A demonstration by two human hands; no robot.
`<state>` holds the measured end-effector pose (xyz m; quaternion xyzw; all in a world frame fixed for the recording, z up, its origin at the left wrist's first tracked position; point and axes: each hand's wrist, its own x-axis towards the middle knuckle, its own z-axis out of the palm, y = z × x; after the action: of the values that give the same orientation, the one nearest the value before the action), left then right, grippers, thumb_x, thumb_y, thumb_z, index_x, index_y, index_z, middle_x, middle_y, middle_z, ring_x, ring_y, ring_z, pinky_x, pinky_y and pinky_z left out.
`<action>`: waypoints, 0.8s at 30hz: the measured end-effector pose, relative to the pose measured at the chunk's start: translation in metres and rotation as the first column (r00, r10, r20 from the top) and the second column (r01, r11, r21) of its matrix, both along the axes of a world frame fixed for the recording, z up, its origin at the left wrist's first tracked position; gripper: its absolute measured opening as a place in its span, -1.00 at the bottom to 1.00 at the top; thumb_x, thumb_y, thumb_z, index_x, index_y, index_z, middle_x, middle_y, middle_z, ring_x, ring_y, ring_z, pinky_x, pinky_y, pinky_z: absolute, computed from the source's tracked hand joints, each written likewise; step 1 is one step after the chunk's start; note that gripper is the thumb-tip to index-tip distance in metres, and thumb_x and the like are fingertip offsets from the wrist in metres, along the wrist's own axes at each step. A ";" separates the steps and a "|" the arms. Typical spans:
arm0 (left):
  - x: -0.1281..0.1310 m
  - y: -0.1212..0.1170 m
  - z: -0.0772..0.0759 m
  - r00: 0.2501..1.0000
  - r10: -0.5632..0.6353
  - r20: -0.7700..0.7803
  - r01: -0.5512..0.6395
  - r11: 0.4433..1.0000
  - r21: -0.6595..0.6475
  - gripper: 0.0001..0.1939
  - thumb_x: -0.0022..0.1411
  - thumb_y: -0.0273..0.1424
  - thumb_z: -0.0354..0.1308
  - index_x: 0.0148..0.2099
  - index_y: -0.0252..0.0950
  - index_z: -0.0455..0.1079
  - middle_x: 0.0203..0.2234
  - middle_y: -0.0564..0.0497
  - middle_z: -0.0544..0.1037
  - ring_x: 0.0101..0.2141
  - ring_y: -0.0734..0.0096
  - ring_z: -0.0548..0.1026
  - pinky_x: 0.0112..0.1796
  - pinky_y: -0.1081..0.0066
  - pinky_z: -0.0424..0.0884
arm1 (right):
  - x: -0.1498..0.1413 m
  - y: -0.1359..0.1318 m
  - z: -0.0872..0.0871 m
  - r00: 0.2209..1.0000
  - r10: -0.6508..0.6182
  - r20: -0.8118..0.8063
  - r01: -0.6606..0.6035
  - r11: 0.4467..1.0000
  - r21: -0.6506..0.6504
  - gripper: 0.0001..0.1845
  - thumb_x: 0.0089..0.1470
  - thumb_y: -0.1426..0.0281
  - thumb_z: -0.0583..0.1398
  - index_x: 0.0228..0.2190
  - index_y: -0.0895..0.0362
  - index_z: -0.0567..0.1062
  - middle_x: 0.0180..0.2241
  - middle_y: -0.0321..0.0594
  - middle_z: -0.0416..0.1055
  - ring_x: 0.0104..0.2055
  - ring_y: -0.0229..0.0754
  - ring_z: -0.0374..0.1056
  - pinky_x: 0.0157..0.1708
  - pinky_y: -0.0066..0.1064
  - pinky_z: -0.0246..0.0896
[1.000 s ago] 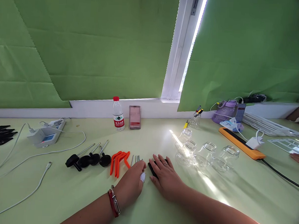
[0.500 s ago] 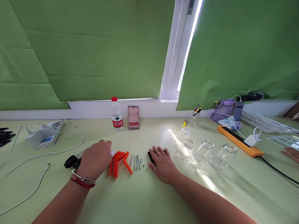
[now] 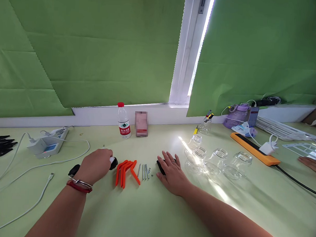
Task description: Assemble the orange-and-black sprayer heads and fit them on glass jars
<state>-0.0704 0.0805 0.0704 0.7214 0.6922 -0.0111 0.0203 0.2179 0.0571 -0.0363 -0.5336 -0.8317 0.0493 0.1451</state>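
My left hand (image 3: 96, 165) is closed over the black round parts with metal rods. One part (image 3: 73, 170) shows left of the wrist and another (image 3: 113, 163) by the fingers. What the fingers grip is hidden under the hand. Beside it lie several bent orange plastic pieces (image 3: 123, 173). To their right are several screws (image 3: 143, 171) with small nuts (image 3: 152, 175). My right hand (image 3: 172, 175) lies flat with its fingers stretched over a black piece (image 3: 160, 166), mostly covered.
Several upturned glass jars (image 3: 217, 159) stand at right, near an orange power strip (image 3: 253, 149). A water bottle (image 3: 124, 123) and a phone (image 3: 141, 124) stand at the back. White cables and a socket block (image 3: 48, 145) lie left. Another person's hand (image 3: 311, 163) rests at far right.
My left hand has moved left from the screws, past the orange pieces, to the black parts and closed over them. My right hand stays on the black piece.
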 end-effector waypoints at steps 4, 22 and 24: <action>-0.005 -0.015 0.023 0.923 -0.034 0.384 0.001 0.996 0.086 -0.79 0.07 -0.31 0.02 -0.37 -0.21 0.47 -0.53 -0.02 0.51 -0.52 0.29 0.39 -0.55 0.43 0.18 | -0.021 -0.012 0.012 0.991 0.119 -0.060 -0.115 0.991 0.064 -0.51 0.21 0.12 -0.08 0.03 0.14 0.31 0.30 -0.04 -0.19 0.34 0.00 -0.38 0.25 -0.04 -0.58; -0.001 -0.015 0.026 0.215 -0.074 0.974 -0.222 0.967 0.123 -0.77 0.03 -0.31 0.17 -0.26 -0.33 0.46 -0.70 0.07 0.39 -0.62 0.49 0.26 -0.55 0.49 0.16 | -0.083 -0.009 0.015 0.965 0.082 -0.251 -0.111 0.989 -0.101 -0.75 0.14 0.34 0.05 -0.38 0.20 0.47 0.24 0.05 0.02 0.32 0.04 -0.26 0.22 0.06 -0.54; 0.001 -0.015 0.023 0.153 -0.082 0.985 -0.213 0.970 0.114 -0.78 0.02 -0.33 0.18 -0.27 -0.33 0.45 -0.67 0.06 0.41 -0.61 0.50 0.27 -0.54 0.48 0.17 | -0.075 -0.009 0.023 0.904 0.057 -0.423 -0.098 0.992 -0.075 -0.77 0.15 0.34 0.05 -0.41 0.17 0.45 0.19 0.00 0.12 0.28 0.00 -0.10 0.20 0.02 -0.34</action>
<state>-0.0699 0.0656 0.0937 0.5209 0.5393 0.5395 0.3831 0.1433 0.0485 -0.0137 -0.4833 -0.7982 0.2078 0.2935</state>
